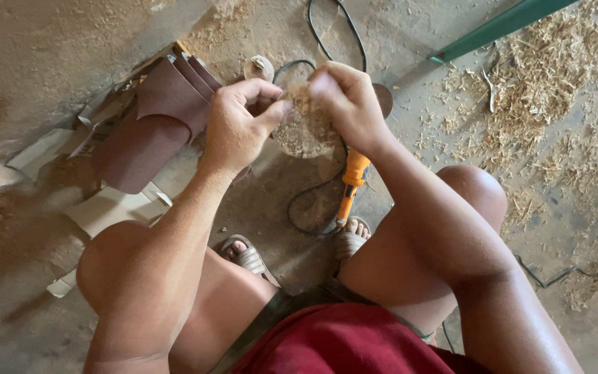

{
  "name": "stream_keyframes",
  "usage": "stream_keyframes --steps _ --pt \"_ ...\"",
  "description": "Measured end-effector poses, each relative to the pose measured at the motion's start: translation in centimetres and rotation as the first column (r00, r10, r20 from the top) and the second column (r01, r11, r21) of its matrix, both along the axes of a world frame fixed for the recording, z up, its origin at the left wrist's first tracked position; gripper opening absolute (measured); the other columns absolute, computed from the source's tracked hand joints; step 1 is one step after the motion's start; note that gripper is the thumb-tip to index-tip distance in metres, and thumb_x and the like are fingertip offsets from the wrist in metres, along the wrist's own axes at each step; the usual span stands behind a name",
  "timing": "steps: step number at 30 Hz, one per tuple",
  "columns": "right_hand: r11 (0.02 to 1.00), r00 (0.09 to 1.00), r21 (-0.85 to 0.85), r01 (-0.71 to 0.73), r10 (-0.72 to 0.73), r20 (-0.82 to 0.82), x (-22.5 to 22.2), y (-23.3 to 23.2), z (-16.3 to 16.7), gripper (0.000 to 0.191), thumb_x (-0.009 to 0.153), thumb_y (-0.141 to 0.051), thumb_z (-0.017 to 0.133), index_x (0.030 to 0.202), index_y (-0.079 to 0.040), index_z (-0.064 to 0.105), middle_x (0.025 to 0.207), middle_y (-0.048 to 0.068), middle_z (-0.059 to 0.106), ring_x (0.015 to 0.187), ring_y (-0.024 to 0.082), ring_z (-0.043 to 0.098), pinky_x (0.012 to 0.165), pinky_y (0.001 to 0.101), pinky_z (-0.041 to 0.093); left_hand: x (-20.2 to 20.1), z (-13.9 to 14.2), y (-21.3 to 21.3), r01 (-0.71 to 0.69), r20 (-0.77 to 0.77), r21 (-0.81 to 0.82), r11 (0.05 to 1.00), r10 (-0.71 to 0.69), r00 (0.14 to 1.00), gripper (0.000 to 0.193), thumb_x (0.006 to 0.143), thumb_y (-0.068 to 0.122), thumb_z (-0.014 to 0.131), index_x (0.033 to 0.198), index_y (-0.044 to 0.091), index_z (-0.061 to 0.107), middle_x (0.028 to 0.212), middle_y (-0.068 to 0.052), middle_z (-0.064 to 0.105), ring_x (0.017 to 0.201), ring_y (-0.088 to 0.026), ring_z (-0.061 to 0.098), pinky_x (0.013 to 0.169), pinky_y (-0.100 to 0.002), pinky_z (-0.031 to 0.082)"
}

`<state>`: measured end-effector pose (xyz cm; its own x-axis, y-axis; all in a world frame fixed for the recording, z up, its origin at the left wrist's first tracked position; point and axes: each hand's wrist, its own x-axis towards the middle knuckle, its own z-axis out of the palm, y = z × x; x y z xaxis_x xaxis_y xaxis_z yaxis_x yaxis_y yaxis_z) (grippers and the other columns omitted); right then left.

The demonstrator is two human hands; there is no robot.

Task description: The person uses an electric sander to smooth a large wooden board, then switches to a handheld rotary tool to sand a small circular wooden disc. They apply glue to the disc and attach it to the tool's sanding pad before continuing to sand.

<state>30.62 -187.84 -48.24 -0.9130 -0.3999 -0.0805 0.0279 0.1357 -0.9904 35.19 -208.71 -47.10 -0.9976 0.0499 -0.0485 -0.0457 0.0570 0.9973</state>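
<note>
My left hand (238, 123) and my right hand (346, 102) meet in front of me, both pinching a round, tan, dust-coated disc (304, 125) by its upper edge. Under the disc an orange-handled power tool (351, 185) lies on the floor, its black cable (321, 36) looping away toward the top. My bare knees and sandalled feet frame the tool. Whether the disc is fixed to the tool is hidden by my hands.
Curled brown sandpaper sheets (155, 118) and torn cardboard (109, 206) lie at the left. Wood shavings (555, 69) cover the concrete floor at the right. A green bar (500, 26) crosses the top right corner. Another black cable (576, 266) runs at the right.
</note>
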Motion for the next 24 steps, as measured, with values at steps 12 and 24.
stream_keyframes --steps 12,24 --pt "0.976 0.988 0.183 0.121 -0.102 -0.113 0.7 -1.3 -0.4 0.038 0.114 -0.025 0.062 0.088 0.002 0.062 0.068 -0.005 0.051 0.066 0.003 0.043 0.059 0.0251 0.039 0.7 0.1 1.0 -0.236 -0.388 -0.277 0.931 0.117 0.914 0.026 0.108 0.019 0.064 0.090 0.001 0.064 0.074 -0.015 0.065 0.068 -0.032 0.068 0.060 -0.040 0.047" --pt "0.988 0.999 0.153 0.028 -0.021 -0.047 0.1 -1.7 1.6 0.010 0.097 -0.010 0.077 0.098 -0.002 0.071 0.079 -0.002 0.069 0.063 0.001 0.057 0.054 0.0218 0.047 0.6 0.1 -0.4 -0.027 -0.189 -0.183 0.983 -0.008 0.982 0.019 0.104 0.018 0.065 0.093 0.004 0.062 0.070 -0.007 0.064 0.062 -0.018 0.060 0.056 -0.035 0.043"
